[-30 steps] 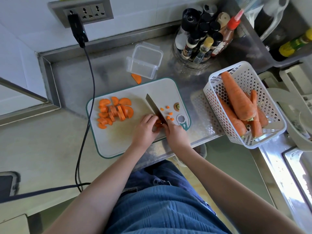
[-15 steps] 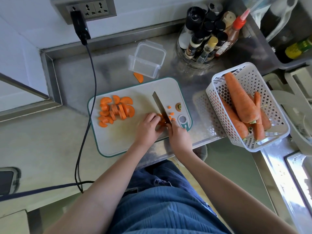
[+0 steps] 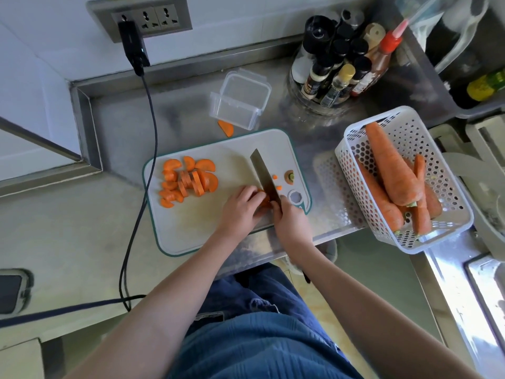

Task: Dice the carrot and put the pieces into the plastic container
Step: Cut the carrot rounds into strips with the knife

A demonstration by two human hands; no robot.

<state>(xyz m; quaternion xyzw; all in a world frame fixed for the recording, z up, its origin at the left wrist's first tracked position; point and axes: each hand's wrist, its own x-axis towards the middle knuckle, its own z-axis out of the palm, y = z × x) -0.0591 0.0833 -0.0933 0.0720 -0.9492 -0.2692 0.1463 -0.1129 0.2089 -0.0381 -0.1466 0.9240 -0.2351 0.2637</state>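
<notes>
1. The right hand (image 3: 291, 224) grips the knife (image 3: 264, 176).
2. The left hand (image 3: 241, 207) holds down hard, slippery carrot bits (image 3: 263, 199) on the cutting board (image 3: 191, 231); fingertips should stay curled.
3. Carrot slices (image 3: 188, 181) wait to the left.
4. The plastic container (image 3: 240, 101) sits open behind the board.

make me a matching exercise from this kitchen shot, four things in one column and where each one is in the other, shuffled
Things:
1. whole carrots
2. knife
3. half-moon carrot slices
4. plastic container

Places:
A. left part of the cutting board
B. on the steel counter beyond the board
C. in the white basket
D. in the right hand, blade on the board

Pairs: 1-C, 2-D, 3-A, 4-B
</notes>
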